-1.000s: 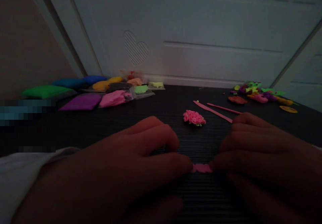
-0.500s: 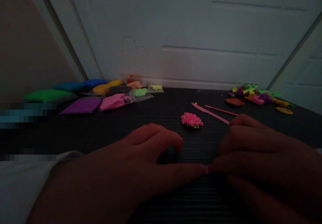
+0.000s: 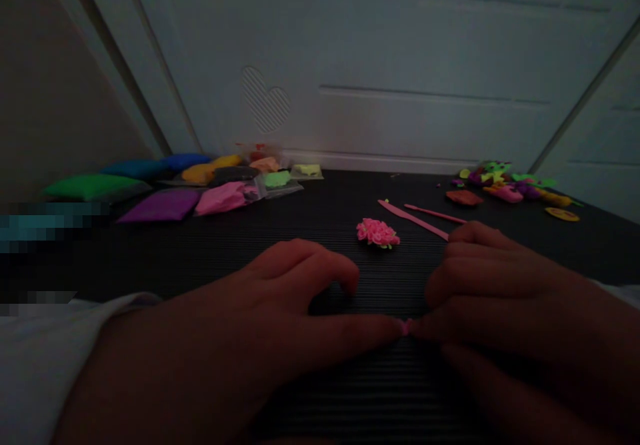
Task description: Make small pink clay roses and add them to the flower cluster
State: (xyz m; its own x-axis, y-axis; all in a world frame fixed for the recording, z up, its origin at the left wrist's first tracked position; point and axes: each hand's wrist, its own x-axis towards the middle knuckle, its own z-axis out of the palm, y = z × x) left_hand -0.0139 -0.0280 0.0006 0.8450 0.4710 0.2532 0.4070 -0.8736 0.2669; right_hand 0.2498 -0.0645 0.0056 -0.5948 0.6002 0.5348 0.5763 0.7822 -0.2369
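A tiny piece of pink clay (image 3: 406,327) sits low over the dark ridged tabletop, between the fingertips of both hands. My left hand (image 3: 240,325) touches it with the tip of the outstretched thumb; the index finger curves well apart from the thumb. From the other side, my right hand (image 3: 515,305) has curled fingers, a fingertip pressed to the clay. My fingers partly hide the clay. Just beyond the hands lies a cluster of pink clay roses (image 3: 377,232) with bits of green. A pink modelling knife (image 3: 413,218) and a thin pink tool (image 3: 434,213) reach behind my right hand.
Bags of coloured clay lie at the back left, including purple (image 3: 161,205), pink (image 3: 227,197) and green (image 3: 95,186) ones. Several colourful clay pieces (image 3: 505,185) are heaped at the back right, near a reddish piece (image 3: 464,197) and a yellow disc (image 3: 562,214). A white panel (image 3: 350,125) stands behind.
The view has shifted slightly, so everything sits a little higher and further left. Slightly more of the pink clay shows between the fingertips. Both hands keep nearly the same pose.
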